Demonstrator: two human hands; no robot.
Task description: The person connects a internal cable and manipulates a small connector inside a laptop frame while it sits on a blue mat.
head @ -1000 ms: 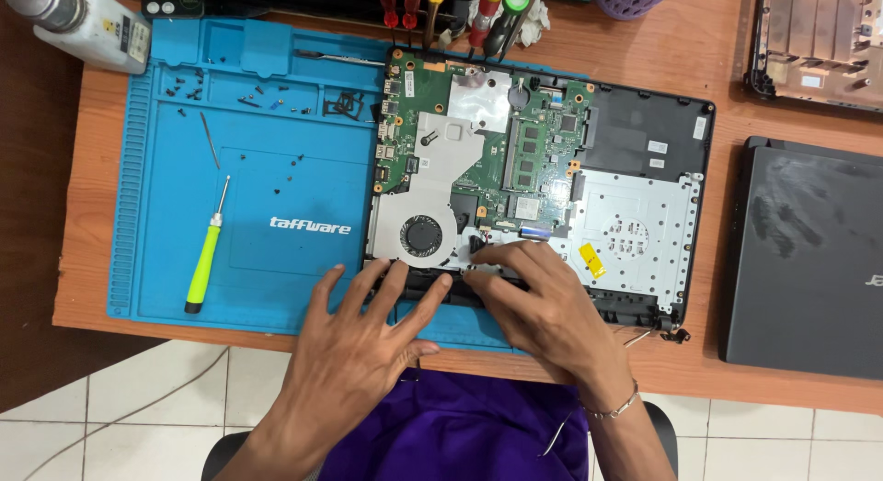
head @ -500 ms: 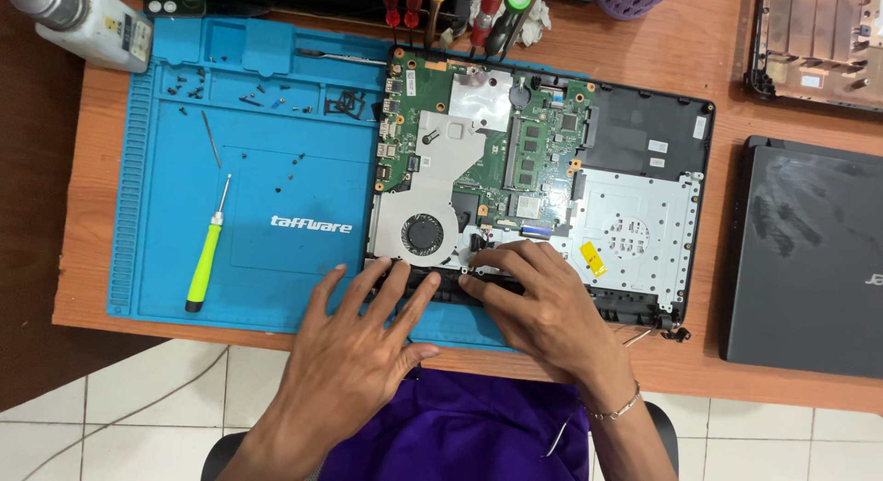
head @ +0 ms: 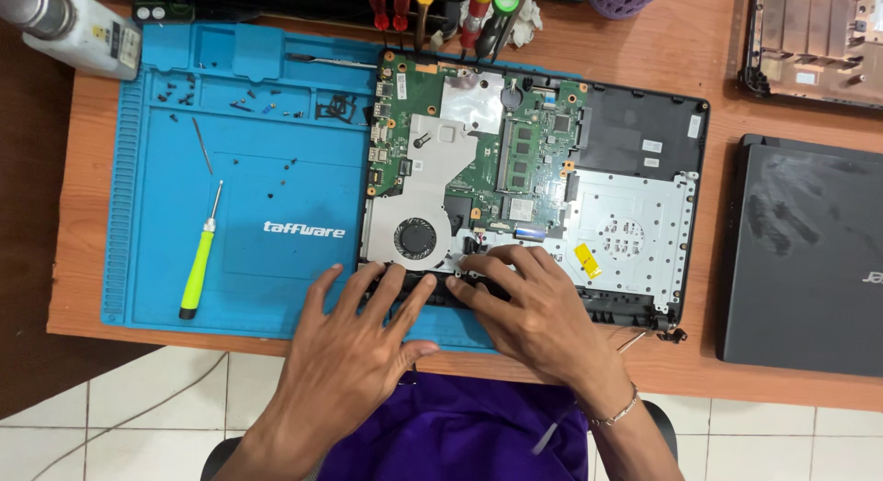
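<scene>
An opened laptop base (head: 644, 131) lies on a blue work mat (head: 276, 288), its green circuit board (head: 533, 159) and round fan (head: 416, 237) exposed. My left hand (head: 354, 348) rests flat with fingers spread on the laptop's near edge, below the fan. My right hand (head: 538, 311) lies beside it, fingertips pressed on a small connector area at the board's lower edge, right of the fan. Whether the right fingers pinch anything is hidden.
A yellow-green screwdriver (head: 199, 271) and several loose screws (head: 276, 104) lie on the mat. A dark laptop lid (head: 809, 251) sits at right, another chassis (head: 814, 40) at top right, a white bottle (head: 83, 35) top left, screwdriver handles (head: 432, 3) behind. The wooden table edge (head: 184, 338) is near.
My right hand's fingers have shifted slightly left along the board's lower edge. The left hand has stayed nearly still.
</scene>
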